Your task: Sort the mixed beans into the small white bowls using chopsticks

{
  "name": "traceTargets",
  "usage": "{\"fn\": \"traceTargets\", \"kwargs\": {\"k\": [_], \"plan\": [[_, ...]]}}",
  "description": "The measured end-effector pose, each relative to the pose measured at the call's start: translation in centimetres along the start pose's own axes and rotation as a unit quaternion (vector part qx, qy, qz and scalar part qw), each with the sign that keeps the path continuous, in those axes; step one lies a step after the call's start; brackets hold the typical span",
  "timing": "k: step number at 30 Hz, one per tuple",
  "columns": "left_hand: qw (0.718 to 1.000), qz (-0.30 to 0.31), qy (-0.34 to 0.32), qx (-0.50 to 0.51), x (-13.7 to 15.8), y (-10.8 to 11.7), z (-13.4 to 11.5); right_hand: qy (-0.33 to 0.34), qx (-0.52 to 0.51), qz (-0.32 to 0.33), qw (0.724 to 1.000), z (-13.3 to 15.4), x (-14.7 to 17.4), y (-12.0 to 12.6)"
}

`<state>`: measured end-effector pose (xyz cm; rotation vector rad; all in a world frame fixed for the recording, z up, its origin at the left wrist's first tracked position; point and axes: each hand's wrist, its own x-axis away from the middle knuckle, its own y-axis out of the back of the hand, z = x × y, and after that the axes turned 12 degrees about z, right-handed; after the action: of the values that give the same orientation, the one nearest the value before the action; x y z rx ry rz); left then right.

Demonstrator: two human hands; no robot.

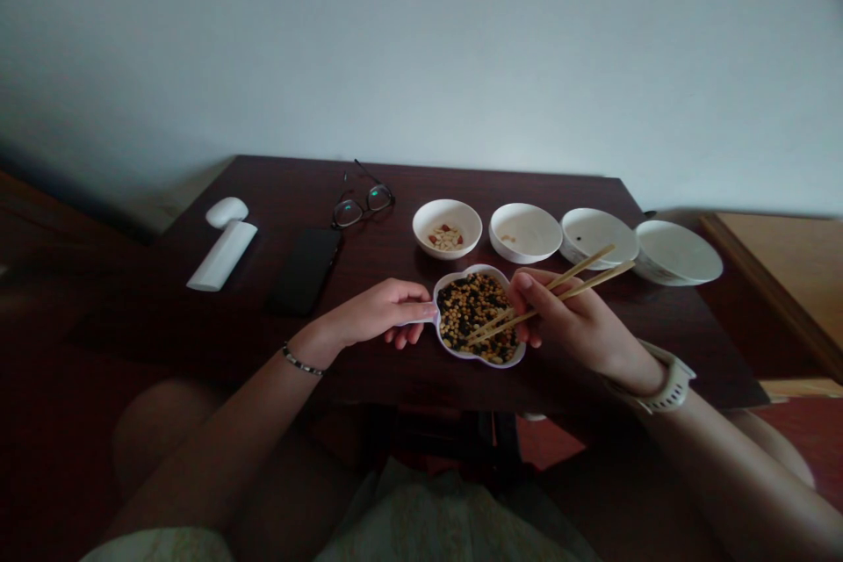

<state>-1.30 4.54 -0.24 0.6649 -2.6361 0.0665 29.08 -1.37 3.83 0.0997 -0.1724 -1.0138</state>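
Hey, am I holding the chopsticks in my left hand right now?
No, the right hand holds the chopsticks, while the left hand holds the dish.

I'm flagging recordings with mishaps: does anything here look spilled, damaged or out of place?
Nothing stands out: no spill or damage is visible. The black and yellow pieces lie inside the handled dish, and the four bowls stand upright in a row behind it.
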Motion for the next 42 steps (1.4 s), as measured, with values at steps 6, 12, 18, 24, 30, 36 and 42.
{"fn": "traceTargets", "kwargs": {"k": [6, 12, 18, 24, 30, 36, 42], "plan": [[1.0, 0.0, 0.0, 0.002, -0.1, 0.0, 0.2, 0.014, -0.018, -0.038, 0.999, 0.8, 0.1, 0.1], [1.0, 0.0, 0.0, -0.002, -0.1, 0.0, 0.1, -0.019, -0.008, -0.005, 1.0, 0.1, 0.1, 0.2], [1.0, 0.0, 0.002, 0.0, 0.0, 0.0, 0.0, 0.006, -0.014, -0.031, 0.999, 0.3, 0.0, 0.2], [1.0, -0.002, 0.002, 0.0, 0.1, -0.1, -0.1, -0.008, -0.054, -0.044, 0.998, 0.4, 0.2, 0.7], [1.0, -0.002, 0.003, -0.001, 0.0, 0.0, -0.1, -0.022, -0.013, -0.022, 0.999, -0.1, 0.2, 0.5], [1.0, -0.004, 0.001, -0.002, 0.0, 0.0, 0.0, 0.005, -0.074, -0.057, 0.996, 0.4, 0.1, 0.6], [1.0, -0.003, 0.003, 0.0, 0.0, 0.0, 0.1, 0.008, -0.161, -0.081, 0.984, 0.2, -0.5, 1.0]]}}
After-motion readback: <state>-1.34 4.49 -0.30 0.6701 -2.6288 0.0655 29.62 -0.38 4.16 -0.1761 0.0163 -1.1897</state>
